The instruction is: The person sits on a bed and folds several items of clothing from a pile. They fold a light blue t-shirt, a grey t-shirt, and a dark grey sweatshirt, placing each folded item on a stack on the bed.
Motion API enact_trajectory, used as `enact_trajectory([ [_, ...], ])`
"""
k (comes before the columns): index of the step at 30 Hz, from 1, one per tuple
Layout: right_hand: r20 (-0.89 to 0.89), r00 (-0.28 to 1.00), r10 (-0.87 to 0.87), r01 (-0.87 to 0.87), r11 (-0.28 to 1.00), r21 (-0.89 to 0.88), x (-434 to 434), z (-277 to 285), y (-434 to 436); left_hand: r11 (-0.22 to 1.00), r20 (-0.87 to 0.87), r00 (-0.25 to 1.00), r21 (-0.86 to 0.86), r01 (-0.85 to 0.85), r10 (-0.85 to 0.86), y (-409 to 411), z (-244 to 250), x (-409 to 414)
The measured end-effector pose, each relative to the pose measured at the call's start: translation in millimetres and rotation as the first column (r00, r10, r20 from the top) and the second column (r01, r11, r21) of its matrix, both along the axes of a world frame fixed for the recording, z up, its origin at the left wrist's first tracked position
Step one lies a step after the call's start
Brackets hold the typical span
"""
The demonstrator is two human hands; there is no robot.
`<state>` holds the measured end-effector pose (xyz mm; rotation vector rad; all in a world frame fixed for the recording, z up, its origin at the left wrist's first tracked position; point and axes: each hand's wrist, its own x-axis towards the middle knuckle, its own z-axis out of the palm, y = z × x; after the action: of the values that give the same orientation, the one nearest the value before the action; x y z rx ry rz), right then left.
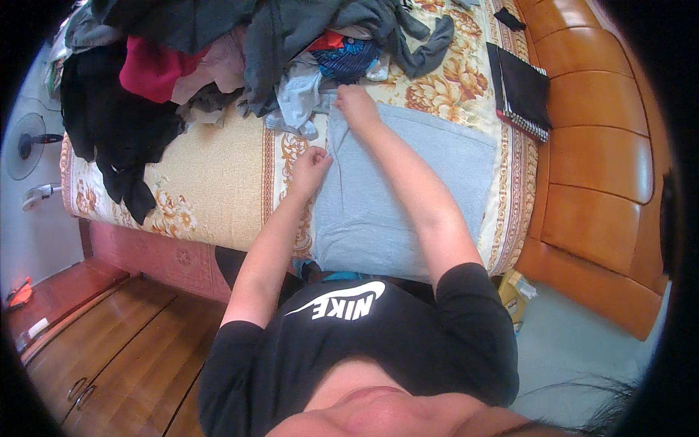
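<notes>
Light grey knit shorts (448, 164) lie spread on the bed, reaching its near edge. A seam and some creases run near their left side. My right hand (355, 106) is closed on the far left corner of the shorts, by the pile of clothes. Lower down, the fingertips of my left hand (312, 166) pinch the left edge of the same garment. What lies under my curled fingers is hidden. Just beyond my left hand is a crumpled pale grey-blue cloth (297, 95).
A heap of clothes (213, 27) covers the bed's far side, with black garments (114, 104) hanging toward the left edge. A folded black cloth (521, 87) lies right, against the brown padded headboard (598, 142). A fan (27, 146) stands left. A wooden cabinet (125, 349) is at lower left.
</notes>
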<state>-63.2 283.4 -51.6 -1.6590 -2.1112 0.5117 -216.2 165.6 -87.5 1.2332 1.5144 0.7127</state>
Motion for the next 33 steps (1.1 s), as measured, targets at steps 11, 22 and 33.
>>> enact_trajectory([
  [11, 0.155, 0.986, 0.058, -0.066, 0.997, 0.046, -3.8, 3.3, 8.4, 0.998, 0.063, 0.997, 0.048, -0.040, 0.037, 2.3, -9.2, -1.9],
  [22, 0.280, 0.949, 0.146, -0.166, 0.985, 0.050, 15.5, 18.7, 26.5, 0.989, 0.460, 0.879, 0.005, -0.145, 0.127, 3.0, -21.7, -5.6],
  [33, 0.129, 0.991, -0.043, 0.018, 0.983, 0.183, -17.1, -12.0, 27.4, 0.976, 0.162, 0.970, 0.094, -0.198, 0.181, -0.4, -17.3, -3.6],
])
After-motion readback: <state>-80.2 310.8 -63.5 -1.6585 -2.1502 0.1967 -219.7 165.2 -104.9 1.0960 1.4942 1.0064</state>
